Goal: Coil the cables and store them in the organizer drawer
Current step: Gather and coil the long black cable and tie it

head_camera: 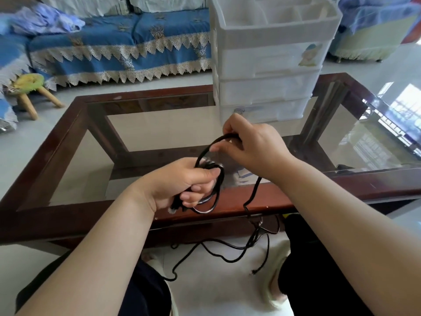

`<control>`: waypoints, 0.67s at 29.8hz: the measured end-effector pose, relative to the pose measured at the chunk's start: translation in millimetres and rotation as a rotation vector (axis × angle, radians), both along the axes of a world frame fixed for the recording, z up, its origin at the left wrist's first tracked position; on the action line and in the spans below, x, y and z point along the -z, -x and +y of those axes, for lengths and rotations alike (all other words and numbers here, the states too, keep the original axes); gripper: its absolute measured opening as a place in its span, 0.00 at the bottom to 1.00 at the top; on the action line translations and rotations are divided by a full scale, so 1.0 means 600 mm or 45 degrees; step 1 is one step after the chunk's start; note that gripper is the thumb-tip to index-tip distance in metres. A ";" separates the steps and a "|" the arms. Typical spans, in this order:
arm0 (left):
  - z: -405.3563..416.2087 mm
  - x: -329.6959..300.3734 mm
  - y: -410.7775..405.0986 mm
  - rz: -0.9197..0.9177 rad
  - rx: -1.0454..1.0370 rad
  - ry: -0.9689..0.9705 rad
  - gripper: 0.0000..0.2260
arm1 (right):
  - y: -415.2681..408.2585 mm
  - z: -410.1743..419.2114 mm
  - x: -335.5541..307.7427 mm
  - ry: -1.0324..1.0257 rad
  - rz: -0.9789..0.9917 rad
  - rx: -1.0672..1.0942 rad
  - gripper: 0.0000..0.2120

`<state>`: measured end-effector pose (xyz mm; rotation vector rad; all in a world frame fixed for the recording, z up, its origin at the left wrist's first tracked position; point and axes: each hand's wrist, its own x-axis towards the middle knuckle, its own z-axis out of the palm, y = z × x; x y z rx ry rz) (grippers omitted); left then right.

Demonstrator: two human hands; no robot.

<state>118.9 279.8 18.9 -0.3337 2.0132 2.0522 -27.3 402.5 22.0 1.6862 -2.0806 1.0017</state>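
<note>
A thin black cable [251,197] is partly wound into small loops. My left hand [182,183] grips the bundle of loops over the near edge of the table, with a plug end sticking out below the fingers. My right hand [252,147] pinches the same cable a little higher and to the right, holding up one arched loop. The rest of the cable hangs off the table edge and trails in loose tangles on the floor between my knees. The white plastic organizer [268,65] with three shut drawers stands on the far side of the table.
The glass-topped table with a dark wooden frame [75,133] fills the middle. A blue sofa [118,46] stands behind it, a small wooden stool [28,87] at the left, and another covered seat [373,30] at the far right.
</note>
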 end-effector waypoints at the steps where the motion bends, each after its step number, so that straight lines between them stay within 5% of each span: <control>1: 0.005 -0.002 -0.002 0.012 0.033 -0.031 0.19 | -0.001 0.000 0.004 0.017 0.010 -0.011 0.24; 5: 0.015 -0.009 -0.007 0.117 -0.043 -0.258 0.16 | -0.001 0.003 0.021 0.056 0.009 -0.013 0.24; 12: 0.018 -0.016 0.000 0.127 -0.222 -0.412 0.29 | -0.009 0.001 0.051 0.136 -0.206 0.063 0.19; 16: 0.008 -0.014 -0.001 0.061 -0.349 -0.552 0.24 | -0.016 -0.010 0.067 -0.003 -0.756 0.098 0.21; 20: -0.003 -0.020 -0.007 0.113 -0.459 -0.650 0.21 | -0.014 -0.011 0.070 -0.132 -1.630 -0.193 0.26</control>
